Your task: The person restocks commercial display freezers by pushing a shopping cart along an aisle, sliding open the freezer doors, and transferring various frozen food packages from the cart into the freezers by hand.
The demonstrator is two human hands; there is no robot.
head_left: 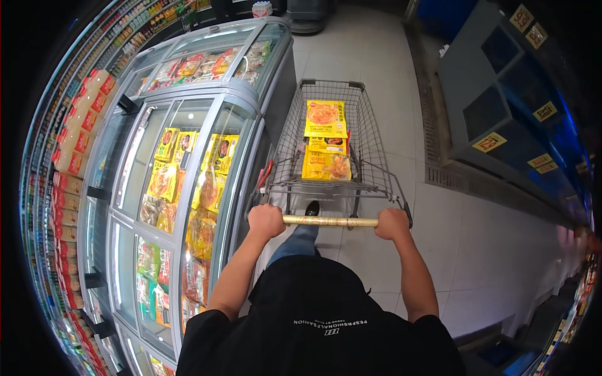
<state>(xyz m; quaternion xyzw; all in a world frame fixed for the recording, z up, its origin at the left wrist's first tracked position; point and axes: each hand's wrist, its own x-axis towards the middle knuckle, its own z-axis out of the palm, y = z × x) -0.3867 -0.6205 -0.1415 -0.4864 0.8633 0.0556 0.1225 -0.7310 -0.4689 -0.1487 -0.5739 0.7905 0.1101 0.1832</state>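
Observation:
Both of my hands grip the pale yellow handle (329, 221) of a wire shopping cart (370, 141). My left hand (266, 220) is wrapped round its left end, close to the freezer side. Round the right end, my right hand (392, 224) is closed the same way. Inside the basket lie yellow food packets: one packet (326, 119) toward the front with a food picture on it, and another packet (327, 166) nearer the handle, partly overlapping a further one between them. A red strip (264, 174) shows at the cart's left rear corner.
Glass-topped freezers (172, 225) full of bagged food run along the left, close beside the cart. Bottles (78, 128) and stocked shelves stand beyond them. At right is a dark display unit (501, 94) with price tags. Grey floor tiles (389, 50) and a drain grate (451, 178) lie ahead and right.

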